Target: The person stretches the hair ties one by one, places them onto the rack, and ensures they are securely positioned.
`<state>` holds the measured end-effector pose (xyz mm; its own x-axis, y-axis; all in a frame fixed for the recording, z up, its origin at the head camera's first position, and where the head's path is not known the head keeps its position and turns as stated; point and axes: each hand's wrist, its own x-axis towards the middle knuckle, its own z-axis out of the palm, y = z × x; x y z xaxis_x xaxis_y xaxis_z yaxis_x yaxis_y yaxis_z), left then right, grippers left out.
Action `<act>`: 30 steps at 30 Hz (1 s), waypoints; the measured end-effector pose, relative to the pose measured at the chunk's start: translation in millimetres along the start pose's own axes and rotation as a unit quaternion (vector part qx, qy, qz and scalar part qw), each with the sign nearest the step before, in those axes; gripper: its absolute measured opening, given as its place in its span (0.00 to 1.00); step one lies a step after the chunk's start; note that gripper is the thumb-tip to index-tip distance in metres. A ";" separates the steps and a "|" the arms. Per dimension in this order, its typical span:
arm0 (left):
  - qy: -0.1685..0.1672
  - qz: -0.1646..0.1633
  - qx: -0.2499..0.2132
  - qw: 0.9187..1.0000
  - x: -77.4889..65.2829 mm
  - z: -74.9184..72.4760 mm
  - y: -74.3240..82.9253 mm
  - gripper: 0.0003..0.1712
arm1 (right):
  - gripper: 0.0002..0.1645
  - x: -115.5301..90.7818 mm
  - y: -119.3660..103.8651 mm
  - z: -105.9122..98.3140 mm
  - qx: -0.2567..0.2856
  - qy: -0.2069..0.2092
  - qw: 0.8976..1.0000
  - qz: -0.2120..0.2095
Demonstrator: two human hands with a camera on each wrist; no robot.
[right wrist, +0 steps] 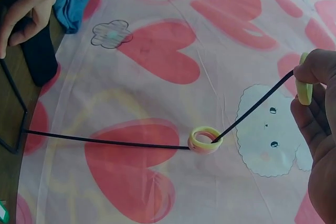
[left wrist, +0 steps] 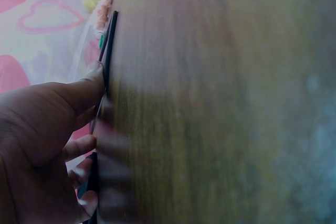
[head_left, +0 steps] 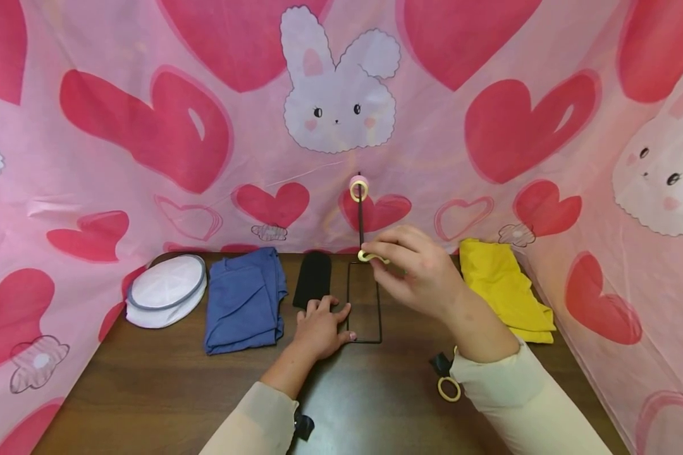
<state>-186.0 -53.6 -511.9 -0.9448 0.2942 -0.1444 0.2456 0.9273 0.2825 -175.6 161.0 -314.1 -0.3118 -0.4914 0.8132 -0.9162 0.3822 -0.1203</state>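
A black wire stand has a rectangular base [head_left: 380, 303] on the table and a bent rod [right wrist: 105, 140] rising from it. Several pale yellow and pink rings [right wrist: 205, 141] sit together at the rod's bend. My right hand [head_left: 415, 272] pinches a pale yellow ring [right wrist: 303, 95] between thumb and fingers at the rod's free end; whether the rod passes through it I cannot tell. My left hand [head_left: 319, 328] rests at the base's left side, its thumb touching the wire [left wrist: 109, 51]. Its fingertips lie by the near end of a black oblong piece [head_left: 313, 278].
Folded blue cloth [head_left: 245, 300] and a round white item with a grey rim [head_left: 167, 284] lie to the left. Folded yellow cloth [head_left: 503, 291] lies right. Another yellow ring [head_left: 448, 388] shows beside my right wrist. A patterned pink sheet [head_left: 432, 170] surrounds the table [head_left: 148, 385].
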 end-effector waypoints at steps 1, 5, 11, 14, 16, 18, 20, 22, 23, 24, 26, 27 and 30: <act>0.000 0.000 -0.001 1.000 0.0 -0.1 0.3 0.41 | 0.14 -0.1 0.6 0.0 0.000 0.001 1.000 0.000; 0.000 0.005 -0.001 1.000 1.1 -1.6 1.1 0.41 | 0.16 1.1 3.9 0.0 -0.006 0.003 1.000 -0.003; 0.020 0.009 0.005 1.000 4.4 -6.3 -1.8 0.41 | 0.17 7.2 13.1 2.1 -0.008 -0.002 1.000 0.003; 0.026 0.010 0.008 1.000 5.0 -7.4 -3.2 0.40 | 0.17 8.5 17.6 4.0 -0.013 -0.005 1.000 0.008; 0.025 0.011 0.008 1.000 5.0 -7.6 -3.2 0.40 | 0.17 8.3 19.9 5.3 -0.018 -0.005 1.000 0.012; 0.020 0.011 0.007 1.000 4.6 -7.4 -2.6 0.41 | 0.18 7.9 21.9 6.4 -0.020 -0.005 1.000 0.015; 0.016 0.011 0.004 1.000 3.6 -7.0 -1.7 0.41 | 0.19 7.4 24.1 7.5 -0.021 -0.005 1.000 0.018; 0.011 0.010 0.001 1.000 2.8 -6.6 -0.8 0.41 | 0.19 7.1 26.2 8.4 -0.023 -0.006 0.999 0.022; 0.009 0.009 0.001 1.000 2.2 -6.4 -0.3 0.41 | 0.19 7.0 27.3 9.0 -0.025 -0.007 0.999 0.024; 0.007 0.009 -0.001 1.000 1.7 -6.2 0.1 0.41 | 0.19 7.0 28.5 9.7 -0.026 -0.006 0.999 0.027; 0.007 0.009 -0.002 1.000 0.9 -5.8 1.0 0.41 | 0.18 6.7 31.5 11.0 -0.033 -0.008 0.999 0.032; 0.005 0.008 -0.003 1.000 0.6 -5.5 1.2 0.41 | 0.18 6.8 33.1 11.8 -0.037 -0.008 0.999 0.035; 0.006 0.009 -0.002 1.000 1.0 -3.9 1.2 0.41 | 0.18 7.6 39.8 15.2 -0.042 -0.005 0.998 0.041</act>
<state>-187.5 -53.1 -508.0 -0.9426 0.3085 -0.1279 0.2620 0.9206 0.2897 -218.2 160.6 -321.4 -0.3876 -0.4633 0.7970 -0.8636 0.4849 -0.1381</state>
